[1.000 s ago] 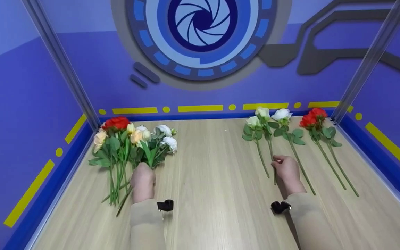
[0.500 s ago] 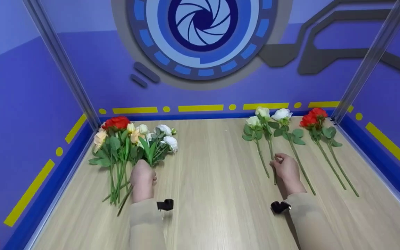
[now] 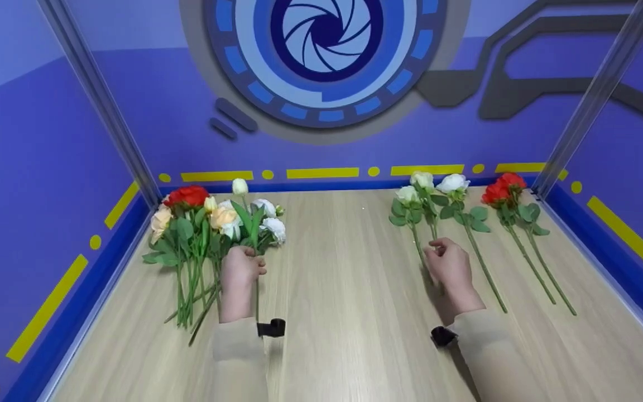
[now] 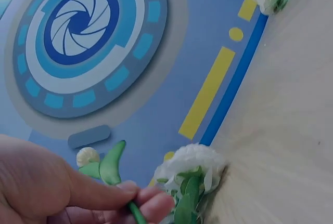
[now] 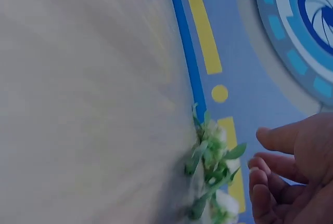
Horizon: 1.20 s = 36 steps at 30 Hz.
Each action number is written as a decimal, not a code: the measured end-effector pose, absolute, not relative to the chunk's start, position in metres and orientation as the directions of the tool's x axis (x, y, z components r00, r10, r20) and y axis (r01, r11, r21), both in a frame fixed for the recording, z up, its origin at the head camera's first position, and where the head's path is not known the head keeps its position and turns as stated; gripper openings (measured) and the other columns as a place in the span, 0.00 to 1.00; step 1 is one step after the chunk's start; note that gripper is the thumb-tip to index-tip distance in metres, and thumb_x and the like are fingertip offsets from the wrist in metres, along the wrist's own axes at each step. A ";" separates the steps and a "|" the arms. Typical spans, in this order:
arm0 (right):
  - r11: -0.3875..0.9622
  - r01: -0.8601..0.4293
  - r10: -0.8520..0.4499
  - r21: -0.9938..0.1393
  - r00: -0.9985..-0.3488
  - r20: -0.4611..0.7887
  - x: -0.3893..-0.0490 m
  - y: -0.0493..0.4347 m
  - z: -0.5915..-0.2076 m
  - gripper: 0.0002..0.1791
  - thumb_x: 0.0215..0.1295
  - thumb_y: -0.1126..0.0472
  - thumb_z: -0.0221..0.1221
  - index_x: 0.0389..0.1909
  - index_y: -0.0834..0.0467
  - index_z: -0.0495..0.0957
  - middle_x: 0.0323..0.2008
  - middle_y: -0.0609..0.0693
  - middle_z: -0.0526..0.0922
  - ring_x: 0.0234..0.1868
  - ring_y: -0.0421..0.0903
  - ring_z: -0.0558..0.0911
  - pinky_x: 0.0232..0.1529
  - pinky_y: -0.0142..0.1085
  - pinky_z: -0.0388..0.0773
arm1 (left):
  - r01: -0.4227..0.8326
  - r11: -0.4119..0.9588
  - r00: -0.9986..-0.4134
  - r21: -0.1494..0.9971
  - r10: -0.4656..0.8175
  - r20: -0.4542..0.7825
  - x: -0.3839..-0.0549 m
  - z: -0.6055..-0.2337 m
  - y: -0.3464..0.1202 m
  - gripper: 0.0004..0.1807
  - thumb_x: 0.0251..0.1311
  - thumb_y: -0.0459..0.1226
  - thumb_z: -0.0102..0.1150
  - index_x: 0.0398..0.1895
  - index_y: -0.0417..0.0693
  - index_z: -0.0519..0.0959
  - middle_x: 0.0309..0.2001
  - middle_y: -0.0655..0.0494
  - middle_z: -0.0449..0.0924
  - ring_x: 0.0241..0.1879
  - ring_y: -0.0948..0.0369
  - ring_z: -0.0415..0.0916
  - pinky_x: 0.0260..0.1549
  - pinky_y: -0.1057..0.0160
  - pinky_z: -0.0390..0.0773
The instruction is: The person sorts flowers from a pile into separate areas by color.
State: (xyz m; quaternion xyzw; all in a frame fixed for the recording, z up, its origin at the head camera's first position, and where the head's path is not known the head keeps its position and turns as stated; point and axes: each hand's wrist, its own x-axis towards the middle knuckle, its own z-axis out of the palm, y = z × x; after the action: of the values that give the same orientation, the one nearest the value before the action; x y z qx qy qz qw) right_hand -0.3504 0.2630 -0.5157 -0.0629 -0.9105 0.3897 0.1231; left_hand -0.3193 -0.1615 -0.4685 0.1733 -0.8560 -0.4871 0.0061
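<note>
Broad bare tabletop runs between the left hand and the right hand to the back wall; mixed flowers crowd the left side; a narrower gap parts the white rose from the red roses.

Booth-like workspace, purple printed panels, metal corner posts, wood-grain tabletop

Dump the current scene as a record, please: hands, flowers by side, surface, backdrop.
left_hand: left hand pinches the green stem of a cream tulip
right_hand: right hand holds nothing; thumb apart from fingers, near the cream flowers
left_side: mixed flower pile; red, peach, cream and white heads, stems overlapping
right_side: two cream flowers, one white flower, two red flowers
surface: wood-grain table
backdrop: blue-purple wall with yellow dashes and dots
</note>
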 end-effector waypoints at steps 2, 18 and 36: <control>0.674 -0.004 0.186 -0.738 -0.967 0.176 -0.348 0.253 -0.513 0.16 0.72 0.59 0.61 0.53 0.66 0.82 0.36 0.60 0.86 0.30 0.46 0.80 0.32 0.34 0.74 | -0.249 0.395 -0.948 0.884 -0.286 -0.139 -0.322 -0.469 -0.154 0.20 0.71 0.25 0.51 0.64 0.28 0.73 0.51 0.35 0.84 0.40 0.54 0.88 0.44 0.56 0.86; 0.381 -0.213 -0.185 -0.900 -0.971 0.151 -0.305 0.154 -0.508 0.10 0.71 0.65 0.63 0.44 0.69 0.86 0.36 0.60 0.90 0.33 0.44 0.87 0.36 0.30 0.83 | 0.032 0.132 -0.994 0.991 -0.099 0.045 -0.319 -0.465 -0.075 0.10 0.69 0.26 0.57 0.50 0.29 0.80 0.38 0.39 0.89 0.30 0.62 0.88 0.33 0.64 0.88; 0.219 -0.191 -0.295 -0.957 -0.948 0.121 -0.282 0.124 -0.512 0.11 0.67 0.69 0.65 0.42 0.76 0.82 0.35 0.67 0.89 0.28 0.37 0.85 0.35 0.42 0.88 | 0.071 0.082 -0.997 0.994 0.026 0.069 -0.314 -0.473 -0.042 0.14 0.70 0.31 0.61 0.54 0.31 0.80 0.42 0.39 0.89 0.38 0.57 0.89 0.36 0.61 0.89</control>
State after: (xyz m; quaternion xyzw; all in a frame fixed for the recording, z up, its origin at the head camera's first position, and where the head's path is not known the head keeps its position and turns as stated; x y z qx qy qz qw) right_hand -0.2823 0.1237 -0.5119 0.1556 -0.7796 0.6051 -0.0430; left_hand -0.3137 -0.0420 -0.4733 -0.0331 -0.7353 -0.6768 0.0167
